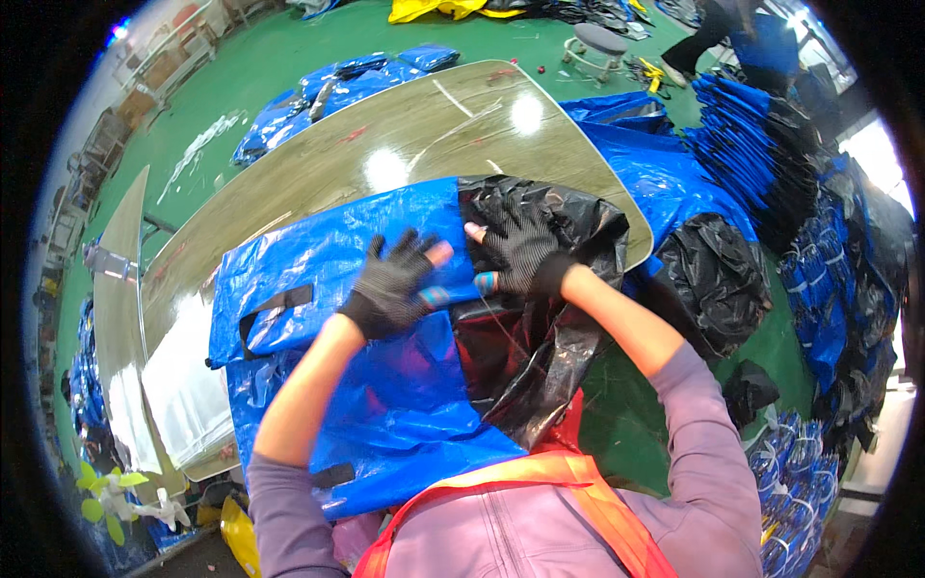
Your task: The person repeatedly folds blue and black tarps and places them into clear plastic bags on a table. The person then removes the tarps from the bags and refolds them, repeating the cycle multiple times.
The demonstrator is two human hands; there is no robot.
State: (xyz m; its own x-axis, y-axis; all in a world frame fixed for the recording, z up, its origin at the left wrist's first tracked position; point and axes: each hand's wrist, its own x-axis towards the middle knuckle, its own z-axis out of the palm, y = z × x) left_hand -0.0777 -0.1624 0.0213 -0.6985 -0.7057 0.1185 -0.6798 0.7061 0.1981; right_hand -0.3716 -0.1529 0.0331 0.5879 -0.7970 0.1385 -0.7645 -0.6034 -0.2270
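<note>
A large blue tarp sheet or bag (376, 385) with a glossy black section (520, 356) lies folded over the near side of a table and hangs toward my body. Black webbing straps (275, 308) are attached at its left part. My left hand (395, 287), in a dark knit glove with bare thumb tip, rests on the blue part with fingers spread. To its right, my right hand (520, 249), gloved alike, lies across the seam onto the crinkled black part, fingers stretched out. Neither hand grips anything.
The table (337, 188) has a worn, shiny olive top. Folded blue bags (337, 87) lie on the green floor beyond it. Stacks of blue and black bags (742, 144) fill the right side. A round stool (599, 40) stands farther off, near a person's leg (699, 43).
</note>
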